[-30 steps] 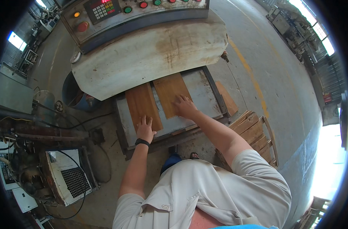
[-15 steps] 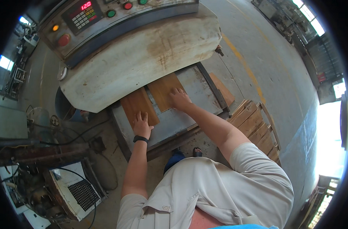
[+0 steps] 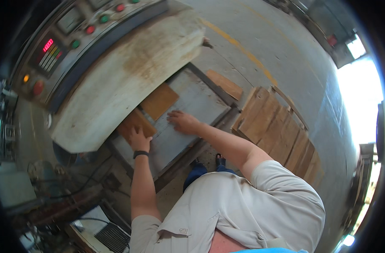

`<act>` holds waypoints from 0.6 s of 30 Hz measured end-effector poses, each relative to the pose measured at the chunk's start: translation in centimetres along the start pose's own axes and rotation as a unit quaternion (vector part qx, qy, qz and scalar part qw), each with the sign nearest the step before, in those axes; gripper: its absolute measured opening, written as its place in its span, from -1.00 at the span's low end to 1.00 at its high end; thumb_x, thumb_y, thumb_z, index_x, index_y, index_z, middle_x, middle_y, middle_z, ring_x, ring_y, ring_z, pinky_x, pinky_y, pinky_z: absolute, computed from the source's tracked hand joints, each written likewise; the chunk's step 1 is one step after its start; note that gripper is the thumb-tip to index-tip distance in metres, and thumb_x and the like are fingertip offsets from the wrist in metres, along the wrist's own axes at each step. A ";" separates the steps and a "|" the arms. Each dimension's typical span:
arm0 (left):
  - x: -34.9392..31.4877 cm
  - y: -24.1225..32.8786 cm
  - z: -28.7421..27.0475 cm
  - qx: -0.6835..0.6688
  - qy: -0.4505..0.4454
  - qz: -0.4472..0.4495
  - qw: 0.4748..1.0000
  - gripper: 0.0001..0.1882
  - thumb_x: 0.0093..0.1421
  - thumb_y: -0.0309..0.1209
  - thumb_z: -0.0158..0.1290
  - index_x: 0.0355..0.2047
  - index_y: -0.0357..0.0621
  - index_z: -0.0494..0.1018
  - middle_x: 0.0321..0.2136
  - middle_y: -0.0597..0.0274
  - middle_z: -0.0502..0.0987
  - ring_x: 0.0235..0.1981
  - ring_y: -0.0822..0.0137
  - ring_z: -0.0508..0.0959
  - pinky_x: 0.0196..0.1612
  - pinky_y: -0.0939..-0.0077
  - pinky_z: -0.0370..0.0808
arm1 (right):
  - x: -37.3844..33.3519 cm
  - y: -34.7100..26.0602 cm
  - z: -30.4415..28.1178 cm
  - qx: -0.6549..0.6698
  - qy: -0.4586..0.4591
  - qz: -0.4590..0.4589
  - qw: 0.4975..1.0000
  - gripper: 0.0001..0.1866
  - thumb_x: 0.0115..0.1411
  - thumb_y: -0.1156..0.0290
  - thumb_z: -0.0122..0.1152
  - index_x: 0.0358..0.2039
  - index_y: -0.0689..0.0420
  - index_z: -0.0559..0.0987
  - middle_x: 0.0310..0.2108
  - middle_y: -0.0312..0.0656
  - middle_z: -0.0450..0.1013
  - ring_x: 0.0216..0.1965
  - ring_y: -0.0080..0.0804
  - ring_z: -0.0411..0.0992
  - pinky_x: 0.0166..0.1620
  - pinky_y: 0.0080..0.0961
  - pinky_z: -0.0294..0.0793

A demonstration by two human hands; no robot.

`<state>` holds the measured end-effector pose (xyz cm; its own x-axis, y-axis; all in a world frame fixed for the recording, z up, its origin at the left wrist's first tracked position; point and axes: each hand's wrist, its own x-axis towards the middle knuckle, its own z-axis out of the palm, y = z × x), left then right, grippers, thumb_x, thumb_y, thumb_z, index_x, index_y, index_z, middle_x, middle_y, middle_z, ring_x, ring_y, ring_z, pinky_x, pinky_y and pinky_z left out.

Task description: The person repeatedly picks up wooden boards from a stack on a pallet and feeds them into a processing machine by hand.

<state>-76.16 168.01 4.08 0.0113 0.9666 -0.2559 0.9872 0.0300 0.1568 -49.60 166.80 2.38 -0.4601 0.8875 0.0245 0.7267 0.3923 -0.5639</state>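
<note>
Head view: flat brown boards

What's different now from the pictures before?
The left wooden board and right wooden board have slid farther under the pale cover, so less of each shows. The right hand has let go of its board and seems just beside it, over the metal bed. The view has turned, too. The left hand still rests on its board.
</note>
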 end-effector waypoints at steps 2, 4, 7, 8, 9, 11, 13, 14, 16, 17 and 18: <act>0.8 -0.7 0.6 0.006 0.023 0.028 0.999 -0.17 0.04 -0.17 0.37 0.30 -0.02 0.29 0.33 -0.11 0.18 0.31 -0.12 0.24 0.35 0.02 0.24 | -3.7 0.1 0.1 0.010 0.052 -0.008 0.999 -0.48 0.12 0.38 0.30 0.13 0.10 0.50 0.29 -0.09 0.30 0.31 -0.05 0.22 0.32 -0.21 0.26; 1.9 -2.0 1.3 0.015 0.045 0.066 0.997 -0.15 0.01 -0.16 0.39 0.28 -0.07 0.32 0.31 -0.18 0.21 0.31 -0.15 0.23 0.34 0.01 0.23 | -7.7 -0.2 -0.2 0.099 0.072 0.051 0.991 -0.58 0.13 0.39 0.28 0.04 0.09 0.56 0.11 -0.13 0.45 0.15 -0.09 0.38 0.21 -0.22 0.38; 3.1 -3.1 1.9 0.023 0.068 0.060 0.996 -0.15 -0.01 -0.15 0.41 0.27 -0.12 0.33 0.30 -0.21 0.22 0.31 -0.16 0.24 0.32 0.00 0.24 | -14.2 0.3 -0.6 0.094 0.142 0.105 0.980 -0.68 0.15 0.41 0.24 -0.05 0.06 0.60 -0.06 -0.15 0.51 0.02 -0.13 0.46 0.10 -0.25 0.47; 3.0 -2.7 2.1 0.035 0.074 0.053 0.995 -0.16 0.01 -0.16 0.40 0.27 -0.13 0.33 0.29 -0.21 0.22 0.30 -0.16 0.24 0.32 0.01 0.25 | -17.0 0.7 -0.8 0.087 0.163 0.134 0.974 -0.68 0.15 0.41 0.24 -0.05 0.06 0.60 -0.06 -0.15 0.51 0.02 -0.13 0.46 0.10 -0.25 0.47; 2.4 -0.9 2.2 0.033 0.068 0.059 0.995 -0.19 0.04 -0.17 0.38 0.26 -0.14 0.33 0.29 -0.20 0.23 0.30 -0.15 0.25 0.32 0.02 0.26 | -20.2 1.3 -0.9 0.090 0.158 0.179 0.967 -0.70 0.17 0.43 0.21 -0.06 0.06 0.60 -0.08 -0.16 0.51 0.00 -0.12 0.47 0.09 -0.26 0.48; 0.7 2.2 2.4 0.035 0.063 0.085 0.994 -0.22 0.07 -0.18 0.36 0.25 -0.15 0.34 0.29 -0.20 0.24 0.29 -0.14 0.26 0.32 0.03 0.27 | -26.1 1.6 -0.7 0.111 0.189 0.246 0.944 -0.74 0.21 0.42 0.17 -0.08 0.05 0.60 -0.14 -0.15 0.53 -0.04 -0.11 0.49 0.03 -0.27 0.50; -1.0 5.3 3.3 0.009 0.060 0.123 0.991 -0.32 0.14 -0.22 0.30 0.23 -0.19 0.36 0.28 -0.17 0.26 0.28 -0.12 0.28 0.30 0.05 0.29 | -32.6 2.1 0.9 0.115 0.227 0.313 0.915 -0.74 0.21 0.39 0.16 -0.08 0.06 0.61 -0.13 -0.14 0.54 -0.04 -0.10 0.50 0.03 -0.25 0.50; -2.2 7.6 4.0 0.011 0.059 0.142 0.988 -0.32 0.14 -0.22 0.30 0.23 -0.19 0.36 0.28 -0.17 0.26 0.28 -0.12 0.28 0.30 0.05 0.29 | -35.9 2.2 2.0 0.124 0.248 0.360 0.891 -0.74 0.22 0.36 0.15 -0.08 0.07 0.61 -0.12 -0.13 0.54 -0.04 -0.10 0.51 0.03 -0.24 0.50; -5.9 11.7 6.1 -0.082 0.033 0.214 0.973 -0.38 0.18 -0.27 0.27 0.20 -0.25 0.38 0.24 -0.16 0.30 0.27 -0.12 0.28 0.28 0.03 0.30 | -43.0 1.6 4.4 0.117 0.257 0.429 0.858 -0.69 0.19 0.30 0.16 -0.08 0.10 0.60 -0.11 -0.11 0.56 -0.04 -0.08 0.52 0.04 -0.22 0.50; -8.1 13.5 7.0 -0.080 0.041 0.258 0.962 -0.41 0.19 -0.33 0.24 0.19 -0.29 0.37 0.18 -0.16 0.36 0.24 -0.12 0.32 0.27 0.06 0.31 | -46.1 1.2 5.8 0.125 0.237 0.469 0.842 -0.67 0.18 0.28 0.18 -0.07 0.09 0.61 -0.11 -0.10 0.57 -0.04 -0.08 0.52 0.04 -0.21 0.50; -10.4 16.0 8.0 -0.078 0.038 0.272 0.958 -0.41 0.19 -0.33 0.24 0.19 -0.29 0.37 0.18 -0.16 0.36 0.24 -0.12 0.32 0.27 0.06 0.31 | -49.6 0.8 7.6 0.132 0.219 0.511 0.820 -0.66 0.16 0.27 0.19 -0.07 0.09 0.61 -0.11 -0.08 0.58 -0.05 -0.07 0.52 0.04 -0.20 0.50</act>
<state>-59.23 156.43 1.57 0.4996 0.8658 -0.0266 0.8027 -0.4512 0.3899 -30.09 121.24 -5.54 0.5905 0.7443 -0.3119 0.4562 -0.6267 -0.6319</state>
